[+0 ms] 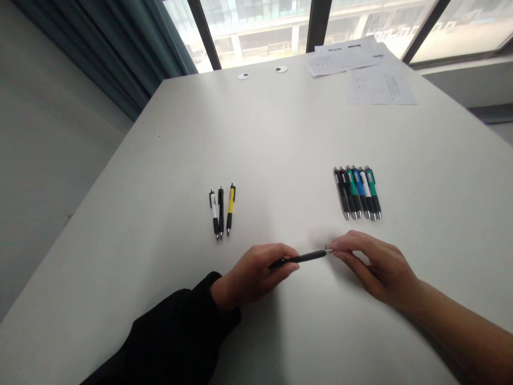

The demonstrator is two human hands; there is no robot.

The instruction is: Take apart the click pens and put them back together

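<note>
A black pen (pixel 310 256) lies across the gap between my hands, its tip end toward the right. My left hand (pixel 264 270) holds its barrel between thumb and fingers. At the tip, my right hand (pixel 372 264) pinches a small metallic piece, which its fingertips partly cover. Beyond my left hand are a white pen (pixel 214 213), a black pen (pixel 220 213) and a yellow pen (pixel 231 209), side by side. A row of several pens (pixel 356 192), black, green, blue and white, lies beyond my right hand.
The white table (pixel 280 139) carries papers (pixel 380 85) at its far right. Two round white fittings (pixel 243 76) are set near the far edge. Windows stand behind it, and a blue-grey curtain (pixel 132 48) hangs at the left.
</note>
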